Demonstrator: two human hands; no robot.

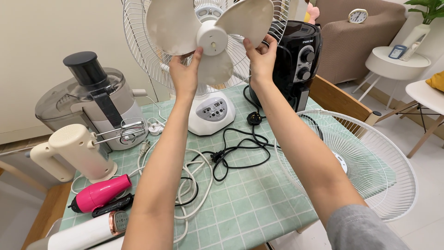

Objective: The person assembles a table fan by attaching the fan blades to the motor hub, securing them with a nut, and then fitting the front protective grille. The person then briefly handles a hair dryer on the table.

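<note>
Up at the fan head: both hands are on the white three-bladed plastic fan blade [210, 34], held in front of the white wire rear guard [138, 41] of the table fan.
Left hand [184, 74]: closed on the lower left blade, thumb up near the round hub [212, 38].
Right hand [261, 58]: gripping the edge of the right blade, fingers curled behind it.
Blade position: right at the centre of the rear guard, above the white fan base with its grey button panel [211, 112]; I can't tell if it sits on the shaft or just off it.
Doing it well: my read is that an even grip on both sides matters, keeping the hub square to the guard so it doesn't bind, with pressure near the hub and not on the thin blade tips.
Front guard: a round white wire grille [365, 166] lies flat over the right edge of the green tiled bench [249, 203], well apart from the fan.
Cables: black and white cords [222, 157] are tangled in front of the base, so the fan shouldn't be tugged.
Left side: a grey juicer with a black plunger [88, 102], a cream hand mixer [78, 150] and a pink hair dryer [99, 192].
Behind: a black air fryer [296, 55], just beside the right hand.
</note>
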